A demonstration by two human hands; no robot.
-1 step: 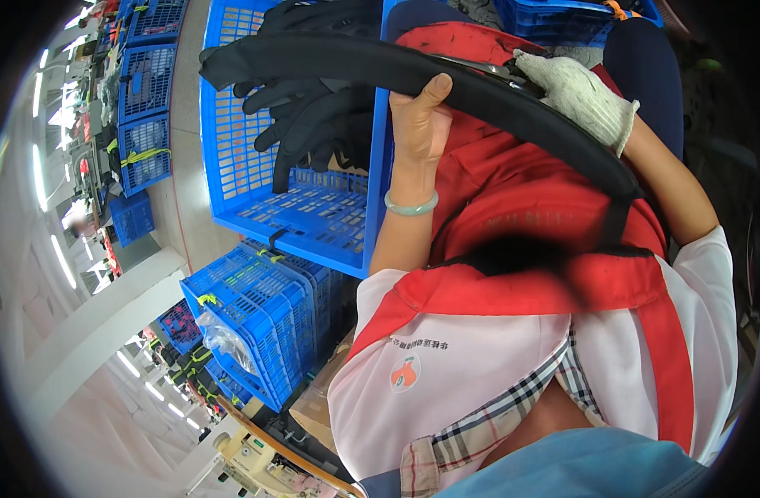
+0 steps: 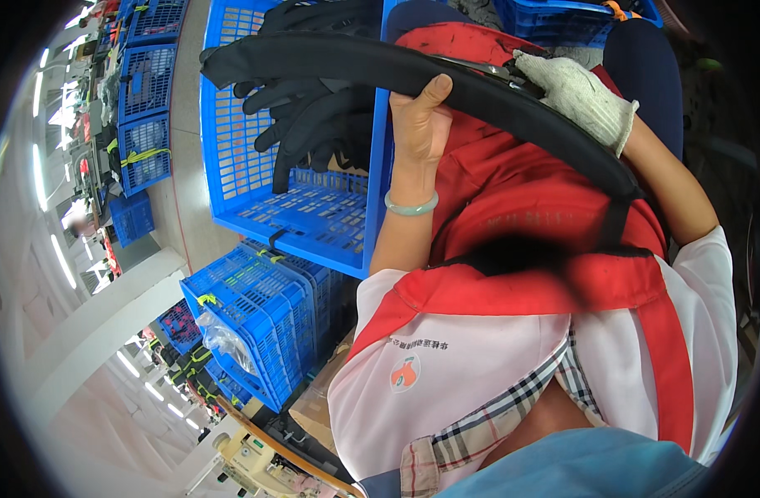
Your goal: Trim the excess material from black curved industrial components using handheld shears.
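A long, curved black padded strap (image 2: pixel 513 112) lies across my lap, its left end reaching over a blue crate. My bare left hand (image 2: pixel 421 116), with a pale green bangle at the wrist, grips the strap near its middle, thumb on top. My right hand (image 2: pixel 581 95), in a white knitted glove, is closed at the strap's far edge around a slim metal tool (image 2: pixel 513 80), perhaps snips. Most of that tool is hidden by the glove and strap. The strap's right end rests against my red apron (image 2: pixel 513 191).
The blue crate (image 2: pixel 293 236) on my left holds several more black padded pieces (image 2: pixel 314 124). More blue crates (image 2: pixel 255 315) are stacked nearer, one with a clear plastic bag. Another blue crate (image 2: pixel 554 25) is at the far right. A sewing machine (image 2: pixel 255 465) shows at the lower left.
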